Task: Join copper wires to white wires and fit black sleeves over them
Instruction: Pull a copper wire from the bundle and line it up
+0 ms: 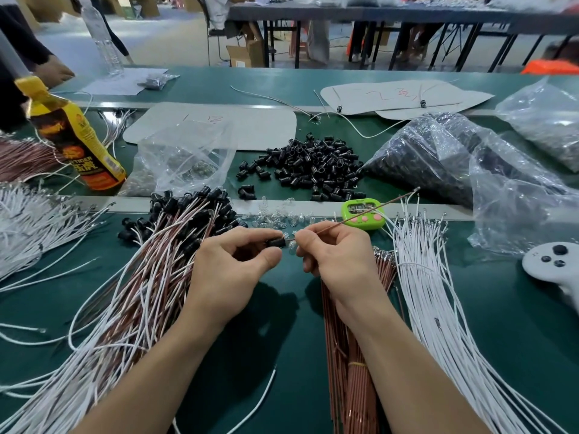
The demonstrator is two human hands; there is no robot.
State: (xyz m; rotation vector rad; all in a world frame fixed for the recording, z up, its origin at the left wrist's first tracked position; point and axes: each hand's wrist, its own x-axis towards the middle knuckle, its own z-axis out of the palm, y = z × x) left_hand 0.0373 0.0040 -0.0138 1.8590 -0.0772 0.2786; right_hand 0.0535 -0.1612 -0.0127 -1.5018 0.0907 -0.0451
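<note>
Copper wire is being pinched in the right hand, its far end angling up and right across a green timer. The left hand is gripping a black sleeve between thumb and fingers, with the wire's near tip meeting it; contact cannot be confirmed. Both hands are hovering over the green desk, near centre. Finished sleeved wires are lying left. A copper bundle is lying beneath the right forearm. White wires are fanning right. Loose sleeves are heaped farther back.
</note>
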